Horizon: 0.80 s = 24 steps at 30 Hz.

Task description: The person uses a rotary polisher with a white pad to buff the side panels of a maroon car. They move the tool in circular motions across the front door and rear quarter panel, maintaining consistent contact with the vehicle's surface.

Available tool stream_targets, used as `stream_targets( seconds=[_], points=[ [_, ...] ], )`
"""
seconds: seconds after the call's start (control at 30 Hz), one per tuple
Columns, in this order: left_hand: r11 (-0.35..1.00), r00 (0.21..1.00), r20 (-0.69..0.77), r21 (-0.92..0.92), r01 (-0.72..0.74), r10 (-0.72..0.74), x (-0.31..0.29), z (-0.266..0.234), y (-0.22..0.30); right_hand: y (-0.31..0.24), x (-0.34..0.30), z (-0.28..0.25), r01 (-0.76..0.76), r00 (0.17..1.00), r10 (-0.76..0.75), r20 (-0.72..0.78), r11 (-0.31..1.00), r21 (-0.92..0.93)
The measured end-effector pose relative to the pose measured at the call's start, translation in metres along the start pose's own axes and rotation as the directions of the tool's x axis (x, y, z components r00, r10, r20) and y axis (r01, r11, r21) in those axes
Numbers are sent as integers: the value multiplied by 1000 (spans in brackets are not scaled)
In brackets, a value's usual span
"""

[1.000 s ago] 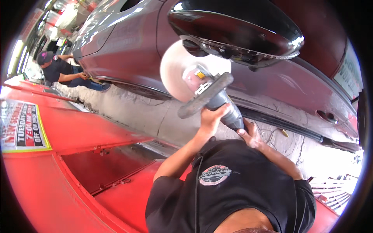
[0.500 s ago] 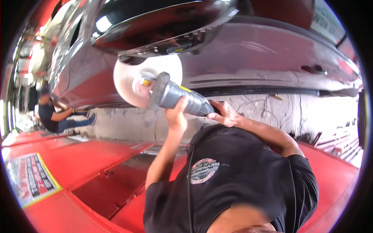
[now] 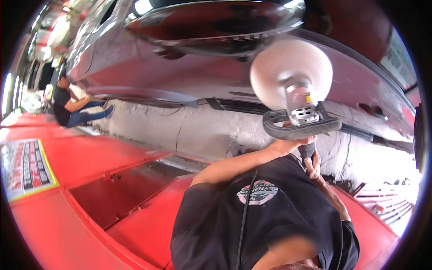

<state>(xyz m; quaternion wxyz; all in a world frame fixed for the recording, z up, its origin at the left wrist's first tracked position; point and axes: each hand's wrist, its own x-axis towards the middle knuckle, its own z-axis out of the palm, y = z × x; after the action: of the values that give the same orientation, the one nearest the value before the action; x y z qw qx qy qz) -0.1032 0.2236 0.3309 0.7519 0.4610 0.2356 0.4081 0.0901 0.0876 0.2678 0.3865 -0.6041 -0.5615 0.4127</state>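
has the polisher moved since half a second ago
Yes: rightward. Against the car's side mirror, the polisher has gone from below its left part to its right end, nearer the door handle.

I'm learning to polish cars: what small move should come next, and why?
Probably ease the polisher a little rightward along the door, away from the side mirror: the blurred, seemingly spinning pale pad appears close to the mirror's right end.
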Motion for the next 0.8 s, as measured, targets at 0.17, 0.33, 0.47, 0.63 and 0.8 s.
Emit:
stream_targets(
  seconds=[0.17,0.33,0.47,0.63,0.8],
  points=[
    [989,924,-382,-136,-63,7,-49,-99,35,-32,93,81,190,949,-173,263,981,-39],
    [988,799,-583,44,-150,147,-91,-203,94,-95,158,189,346,877,-330,348,938,18],
    [946,786,-554,5,-325,273,-103,-233,122,-125,188,219,415,850,-345,399,905,-100],
    [966,838,-506,-35,-255,203,-80,-190,75,-88,166,163,430,855,-382,352,900,-68],
    [966,962,-268,-257,-16,-55,-57,-120,-12,-2,97,76,322,928,-279,247,934,-157]
  ],
)
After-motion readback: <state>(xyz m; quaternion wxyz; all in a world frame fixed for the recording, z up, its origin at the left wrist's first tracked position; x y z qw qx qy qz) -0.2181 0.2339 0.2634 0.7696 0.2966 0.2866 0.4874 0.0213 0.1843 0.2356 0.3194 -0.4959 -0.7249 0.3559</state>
